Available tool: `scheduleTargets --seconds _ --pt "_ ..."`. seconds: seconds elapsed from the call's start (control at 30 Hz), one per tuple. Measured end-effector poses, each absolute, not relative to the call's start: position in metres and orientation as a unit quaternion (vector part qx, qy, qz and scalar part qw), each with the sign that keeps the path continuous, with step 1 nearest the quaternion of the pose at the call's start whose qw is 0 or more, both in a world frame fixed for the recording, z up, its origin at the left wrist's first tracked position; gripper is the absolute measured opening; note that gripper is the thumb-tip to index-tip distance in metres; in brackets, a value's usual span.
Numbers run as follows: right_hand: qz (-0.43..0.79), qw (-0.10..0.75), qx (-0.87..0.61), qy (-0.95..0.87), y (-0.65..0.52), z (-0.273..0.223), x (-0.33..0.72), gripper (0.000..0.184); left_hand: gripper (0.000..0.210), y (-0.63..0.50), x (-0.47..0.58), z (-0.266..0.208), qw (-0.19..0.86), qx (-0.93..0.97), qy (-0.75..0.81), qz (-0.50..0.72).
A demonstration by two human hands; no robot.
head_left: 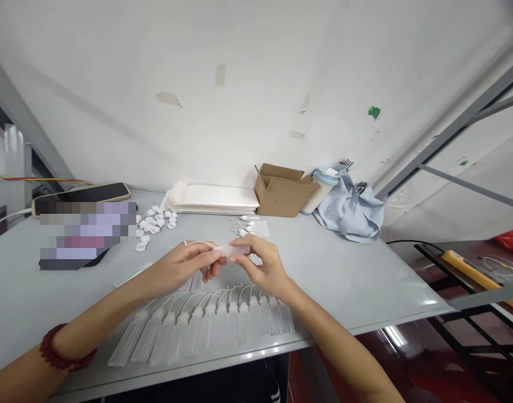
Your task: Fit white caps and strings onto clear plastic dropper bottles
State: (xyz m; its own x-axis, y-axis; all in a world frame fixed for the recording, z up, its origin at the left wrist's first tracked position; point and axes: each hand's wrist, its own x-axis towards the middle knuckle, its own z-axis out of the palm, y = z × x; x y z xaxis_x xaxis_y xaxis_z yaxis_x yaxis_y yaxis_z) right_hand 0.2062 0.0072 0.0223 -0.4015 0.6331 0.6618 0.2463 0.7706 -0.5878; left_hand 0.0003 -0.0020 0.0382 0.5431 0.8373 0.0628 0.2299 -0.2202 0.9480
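Observation:
Above the middle of the table, my left hand (191,264) and my right hand (262,264) meet at a small translucent plastic bottle (238,250). My right thumb and fingers grip its body from the right. The left fingers are closed around its other end, and a thin white tube runs over that hand. What exactly lies between the left fingertips is partly covered. Below my hands, several similar bottles (197,330) with thin curved tubes lie side by side along the table's front edge. More small bottle pieces (259,228) lie just behind my right hand.
Loose white caps (155,220) lie at the back left beside a phone (84,193) and a pixelated item (88,232). Along the wall stand stacked white sheets (218,198), a cardboard box (283,197), a lidded cup (313,198) and a light-blue cloth bag (351,210).

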Motion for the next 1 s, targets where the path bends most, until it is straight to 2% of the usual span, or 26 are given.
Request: scheduleTargets --seconds 0.2,0.3,0.43,0.6,0.73,0.9,1.0 --pt "0.187 0.486 -0.25 -0.816 0.007 0.022 0.207 0.016 0.046 -0.006 -0.001 0.037 0.431 0.755 0.408 0.281" --pt "0.277 0.47 -0.282 -0.789 0.005 0.027 0.209 0.017 0.049 -0.009 0.002 0.039 0.376 0.788 0.404 0.273" --pt "0.439 0.431 -0.332 -0.715 0.004 0.034 0.21 0.02 0.041 -0.01 0.006 0.038 0.293 0.837 0.367 0.28" --pt "0.601 0.394 -0.354 -0.599 0.007 0.035 0.206 0.026 0.031 -0.006 0.01 0.024 0.115 0.885 0.312 0.325" --pt "0.686 0.365 -0.385 -0.498 0.009 0.035 0.204 0.034 0.029 -0.005 0.009 0.016 -0.051 0.901 0.297 0.311" --pt "0.731 0.324 -0.405 -0.443 0.011 0.035 0.205 0.038 0.033 -0.009 0.012 0.019 -0.21 0.898 0.271 0.277" --pt "0.721 0.327 -0.402 -0.459 0.011 0.035 0.206 0.038 0.034 -0.01 0.014 0.021 -0.266 0.888 0.264 0.268"
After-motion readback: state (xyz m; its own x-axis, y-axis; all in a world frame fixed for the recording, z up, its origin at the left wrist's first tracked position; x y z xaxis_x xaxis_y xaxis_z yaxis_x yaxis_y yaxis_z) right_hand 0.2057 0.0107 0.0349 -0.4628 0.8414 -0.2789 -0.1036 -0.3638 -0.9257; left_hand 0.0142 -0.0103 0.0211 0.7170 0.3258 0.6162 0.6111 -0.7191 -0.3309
